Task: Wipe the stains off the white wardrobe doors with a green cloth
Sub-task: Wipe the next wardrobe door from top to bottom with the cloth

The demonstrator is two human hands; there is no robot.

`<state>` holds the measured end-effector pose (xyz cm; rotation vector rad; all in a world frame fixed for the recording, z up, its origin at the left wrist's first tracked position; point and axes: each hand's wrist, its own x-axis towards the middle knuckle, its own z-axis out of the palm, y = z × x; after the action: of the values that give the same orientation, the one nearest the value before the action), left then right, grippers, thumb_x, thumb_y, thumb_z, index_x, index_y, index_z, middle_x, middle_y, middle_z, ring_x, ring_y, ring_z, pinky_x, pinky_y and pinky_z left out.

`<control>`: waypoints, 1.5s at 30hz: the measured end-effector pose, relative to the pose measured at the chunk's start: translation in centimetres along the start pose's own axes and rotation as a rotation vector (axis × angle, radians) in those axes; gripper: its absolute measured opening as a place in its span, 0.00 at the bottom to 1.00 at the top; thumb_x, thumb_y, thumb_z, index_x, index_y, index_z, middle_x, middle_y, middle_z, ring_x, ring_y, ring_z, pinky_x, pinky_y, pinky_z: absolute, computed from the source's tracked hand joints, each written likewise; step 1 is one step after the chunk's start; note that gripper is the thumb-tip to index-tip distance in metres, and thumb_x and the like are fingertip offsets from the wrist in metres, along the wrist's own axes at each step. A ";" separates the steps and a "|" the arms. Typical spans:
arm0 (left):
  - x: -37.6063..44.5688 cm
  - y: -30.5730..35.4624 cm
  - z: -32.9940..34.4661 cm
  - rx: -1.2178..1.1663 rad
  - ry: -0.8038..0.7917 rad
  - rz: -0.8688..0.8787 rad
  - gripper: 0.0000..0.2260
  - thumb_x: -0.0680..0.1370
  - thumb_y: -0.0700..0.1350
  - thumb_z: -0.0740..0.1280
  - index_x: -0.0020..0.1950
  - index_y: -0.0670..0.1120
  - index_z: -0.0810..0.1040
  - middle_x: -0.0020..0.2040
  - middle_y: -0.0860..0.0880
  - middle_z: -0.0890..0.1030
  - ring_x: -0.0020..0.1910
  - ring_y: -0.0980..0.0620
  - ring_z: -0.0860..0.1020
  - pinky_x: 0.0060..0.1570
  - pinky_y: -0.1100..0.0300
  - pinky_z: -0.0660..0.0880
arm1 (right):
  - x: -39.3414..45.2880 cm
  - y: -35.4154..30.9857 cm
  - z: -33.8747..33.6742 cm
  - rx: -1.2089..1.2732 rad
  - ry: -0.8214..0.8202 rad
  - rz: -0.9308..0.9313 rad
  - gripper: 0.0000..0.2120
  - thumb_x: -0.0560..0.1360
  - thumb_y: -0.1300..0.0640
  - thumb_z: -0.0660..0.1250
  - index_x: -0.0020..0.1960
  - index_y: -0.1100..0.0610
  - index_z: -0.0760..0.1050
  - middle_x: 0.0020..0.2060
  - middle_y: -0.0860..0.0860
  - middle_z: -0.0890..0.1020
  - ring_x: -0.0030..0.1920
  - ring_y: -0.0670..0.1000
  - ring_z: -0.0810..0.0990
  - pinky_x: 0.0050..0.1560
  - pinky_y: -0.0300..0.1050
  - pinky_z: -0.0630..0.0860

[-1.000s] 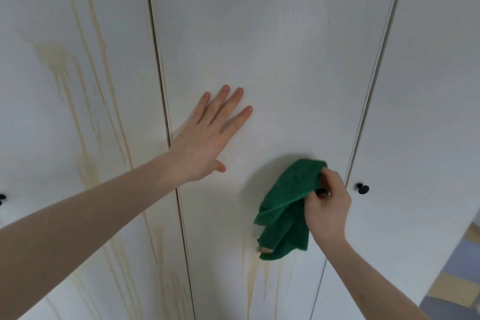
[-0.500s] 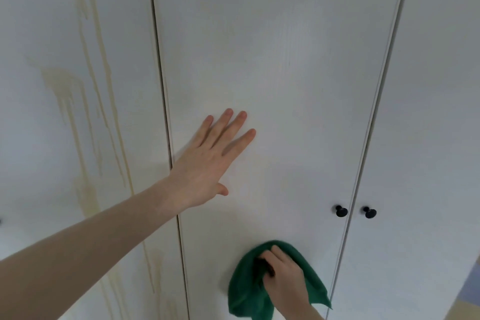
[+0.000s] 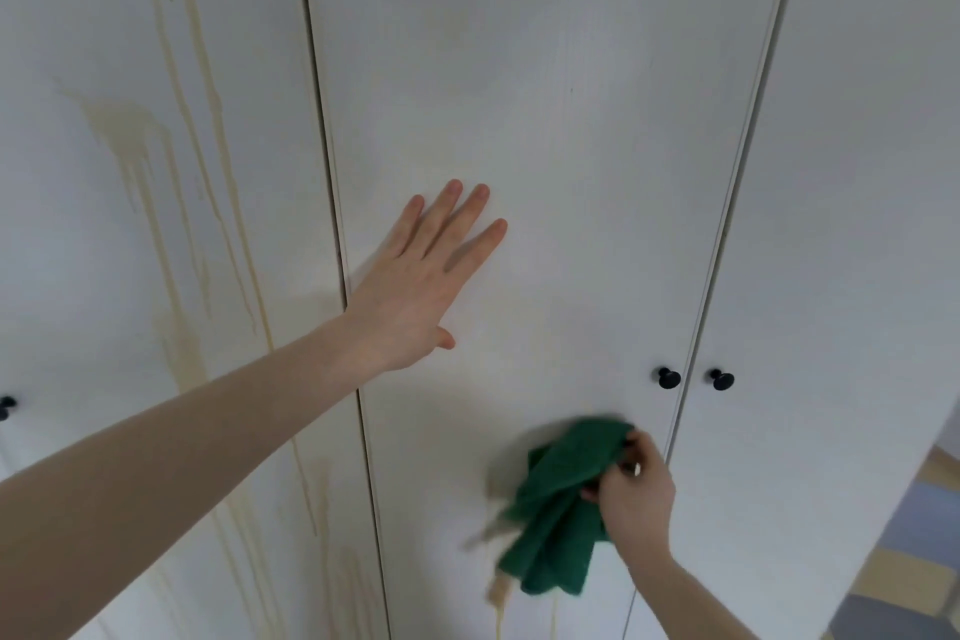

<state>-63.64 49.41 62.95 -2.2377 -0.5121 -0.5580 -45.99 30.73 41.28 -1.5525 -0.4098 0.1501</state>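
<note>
My right hand (image 3: 636, 494) grips a bunched green cloth (image 3: 558, 509) against the lower part of the middle white wardrobe door (image 3: 545, 94). A yellowish stain (image 3: 497, 592) shows just below the cloth. My left hand (image 3: 421, 286) lies flat on the same door, fingers straight and pointing up. The left door (image 3: 78, 224) carries long yellowish drip stains (image 3: 208, 146) running from top to bottom.
Two black round knobs (image 3: 669, 378) (image 3: 722, 379) sit either side of the gap between the middle and right doors. Another black knob (image 3: 6, 405) shows at the far left edge. A patterned floor (image 3: 914, 535) appears at the lower right.
My right hand with the cloth dropped low on the door, then came back up and to the right, below the knob. My left hand stays flat on the door.
</note>
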 end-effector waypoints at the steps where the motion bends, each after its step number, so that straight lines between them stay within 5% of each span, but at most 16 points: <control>1: 0.0 0.0 0.0 -0.006 -0.001 0.001 0.65 0.67 0.66 0.78 0.84 0.47 0.34 0.82 0.40 0.29 0.81 0.37 0.32 0.81 0.38 0.42 | 0.0 -1.9 -0.3 0.066 0.037 -0.037 0.18 0.74 0.73 0.63 0.48 0.50 0.78 0.41 0.46 0.83 0.42 0.49 0.83 0.38 0.49 0.85; 5: 0.0 0.0 0.1 -0.027 0.014 0.006 0.66 0.65 0.65 0.80 0.85 0.46 0.38 0.83 0.40 0.32 0.82 0.36 0.34 0.81 0.37 0.44 | 0.4 -7.3 -0.3 0.177 0.009 -0.261 0.12 0.78 0.67 0.67 0.51 0.50 0.75 0.39 0.41 0.81 0.37 0.40 0.78 0.40 0.37 0.77; 9: 0.1 0.2 0.2 -0.047 0.019 0.006 0.66 0.64 0.64 0.81 0.85 0.46 0.39 0.83 0.40 0.33 0.82 0.37 0.34 0.81 0.37 0.43 | 1.3 -7.4 2.1 0.072 -0.056 -0.345 0.15 0.78 0.66 0.66 0.59 0.50 0.76 0.50 0.44 0.82 0.50 0.42 0.81 0.52 0.33 0.77; 12: 0.1 0.2 0.4 -0.045 0.019 -0.001 0.66 0.64 0.63 0.81 0.85 0.47 0.38 0.83 0.40 0.33 0.82 0.37 0.34 0.81 0.38 0.43 | 1.2 -4.1 3.8 -0.081 -0.066 -0.421 0.17 0.75 0.71 0.65 0.52 0.49 0.76 0.48 0.46 0.79 0.47 0.44 0.79 0.49 0.33 0.74; 18: 0.1 0.3 0.5 -0.041 0.013 -0.007 0.66 0.65 0.65 0.80 0.84 0.47 0.36 0.82 0.41 0.31 0.82 0.37 0.33 0.81 0.38 0.42 | -0.3 4.7 3.5 -0.274 -0.136 -0.214 0.21 0.72 0.77 0.59 0.46 0.51 0.74 0.41 0.46 0.76 0.37 0.47 0.74 0.40 0.42 0.72; 24: -0.2 0.5 -0.1 -0.046 0.013 -0.016 0.65 0.66 0.65 0.79 0.85 0.48 0.36 0.83 0.42 0.32 0.82 0.38 0.35 0.81 0.38 0.44 | -1.0 7.9 1.4 -0.583 -0.254 -0.013 0.23 0.76 0.71 0.59 0.65 0.54 0.76 0.52 0.45 0.79 0.42 0.46 0.79 0.38 0.37 0.72; 27: -1.5 0.7 -0.3 -0.115 0.066 -0.010 0.62 0.68 0.61 0.80 0.85 0.48 0.40 0.85 0.44 0.37 0.83 0.39 0.38 0.81 0.37 0.46 | -1.5 5.7 0.8 -0.457 -0.221 -0.011 0.19 0.73 0.73 0.58 0.54 0.53 0.77 0.46 0.48 0.80 0.43 0.50 0.80 0.44 0.47 0.79; 32: -5.9 2.2 2.3 -0.168 0.104 0.065 0.54 0.70 0.47 0.81 0.86 0.45 0.49 0.85 0.43 0.41 0.84 0.37 0.41 0.80 0.35 0.49 | -2.4 -0.9 1.2 -0.139 -0.096 -0.237 0.21 0.72 0.74 0.62 0.50 0.48 0.76 0.48 0.45 0.81 0.49 0.43 0.80 0.48 0.33 0.74; 37: -8.1 2.5 4.7 -0.184 0.103 0.027 0.53 0.66 0.31 0.78 0.85 0.43 0.53 0.85 0.42 0.44 0.83 0.35 0.43 0.81 0.36 0.49 | -3.3 -5.4 4.3 -0.018 -0.217 -0.444 0.17 0.76 0.66 0.72 0.61 0.52 0.79 0.55 0.38 0.77 0.53 0.44 0.81 0.53 0.35 0.79; 41: -8.5 1.8 5.7 -0.174 0.084 -0.010 0.52 0.68 0.35 0.78 0.85 0.44 0.52 0.85 0.42 0.45 0.83 0.36 0.43 0.81 0.37 0.51 | -2.8 -3.5 7.3 -0.229 -0.334 -0.507 0.19 0.76 0.59 0.73 0.66 0.49 0.78 0.54 0.33 0.73 0.53 0.42 0.78 0.57 0.36 0.77; 45: -8.7 1.3 6.7 -0.153 0.060 0.000 0.52 0.71 0.41 0.79 0.86 0.44 0.49 0.85 0.43 0.44 0.84 0.37 0.42 0.81 0.37 0.52 | -2.8 2.3 8.6 -0.387 -0.334 -0.552 0.15 0.74 0.66 0.72 0.56 0.51 0.79 0.51 0.38 0.74 0.50 0.47 0.76 0.53 0.46 0.79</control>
<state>-68.56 51.96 53.43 -2.3568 -0.4524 -0.6832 -51.18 37.92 38.30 -1.7328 -1.1686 -0.1101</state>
